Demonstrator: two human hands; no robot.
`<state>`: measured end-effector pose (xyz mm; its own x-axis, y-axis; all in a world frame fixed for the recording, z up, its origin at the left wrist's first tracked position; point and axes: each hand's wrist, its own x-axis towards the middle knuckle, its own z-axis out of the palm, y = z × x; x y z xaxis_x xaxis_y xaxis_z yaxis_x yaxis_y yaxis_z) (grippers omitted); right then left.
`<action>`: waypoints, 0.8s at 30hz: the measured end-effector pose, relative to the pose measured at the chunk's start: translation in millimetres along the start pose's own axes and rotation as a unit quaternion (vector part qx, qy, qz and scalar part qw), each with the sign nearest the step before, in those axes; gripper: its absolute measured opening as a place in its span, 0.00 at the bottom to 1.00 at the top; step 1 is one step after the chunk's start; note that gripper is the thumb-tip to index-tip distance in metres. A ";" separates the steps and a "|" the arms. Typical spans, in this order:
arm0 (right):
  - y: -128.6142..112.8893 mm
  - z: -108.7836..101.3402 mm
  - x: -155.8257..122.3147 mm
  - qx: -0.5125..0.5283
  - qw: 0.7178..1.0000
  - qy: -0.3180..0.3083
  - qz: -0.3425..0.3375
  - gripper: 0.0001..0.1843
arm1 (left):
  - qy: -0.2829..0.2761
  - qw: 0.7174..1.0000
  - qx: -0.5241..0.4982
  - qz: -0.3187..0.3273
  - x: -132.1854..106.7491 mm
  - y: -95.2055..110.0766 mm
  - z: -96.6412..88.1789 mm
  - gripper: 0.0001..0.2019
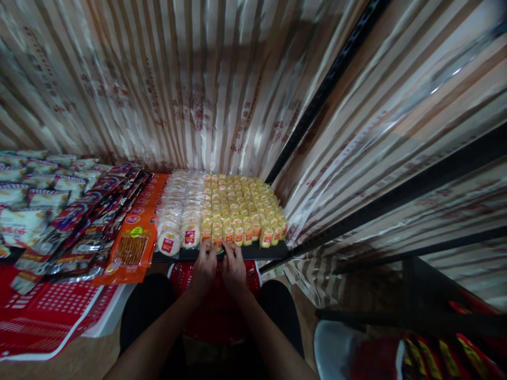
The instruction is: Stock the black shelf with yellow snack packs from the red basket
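My left hand (204, 269) and my right hand (233, 268) rest side by side at the front edge of a black shelf (269, 251). Their fingertips touch the front row of small yellow snack packs (237, 206), which stand in several tight rows. The fingers are curled over the packs; I cannot make out whether they grip one. Round white packs with red labels (180, 221) fill the rows just left of the yellow ones.
Orange flat packets (132, 250) and dark red packets (79, 227) lie left of the white packs. A red basket (214, 301) sits under my hands between my knees. Striped plastic sheeting (198, 79) hangs behind, with black shelf rails (396, 200) at right.
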<state>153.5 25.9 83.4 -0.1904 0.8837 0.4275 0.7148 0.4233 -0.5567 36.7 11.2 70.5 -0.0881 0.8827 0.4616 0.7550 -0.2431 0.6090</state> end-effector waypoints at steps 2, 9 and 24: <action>0.5 -1.0 -1.0 0.009 1.000 -0.001 0.003 0.26 | -0.006 1.000 0.015 0.007 1.3 -2.1 1.7 0.18; -3.9 -5.9 -4.3 0.023 1.000 -0.006 -0.015 0.26 | 0.001 0.996 0.084 0.023 5.7 -3.4 4.2 0.16; 0.9 -0.3 2.7 0.057 0.997 -0.006 -0.053 0.30 | 0.027 0.983 0.157 0.089 15.1 -6.3 -2.1 0.15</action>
<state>153.8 28.6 84.3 -0.2690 0.8351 0.4798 0.6099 0.5333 -0.5862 29.2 25.2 74.9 0.0356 0.8125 0.5818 0.9240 -0.2486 0.2906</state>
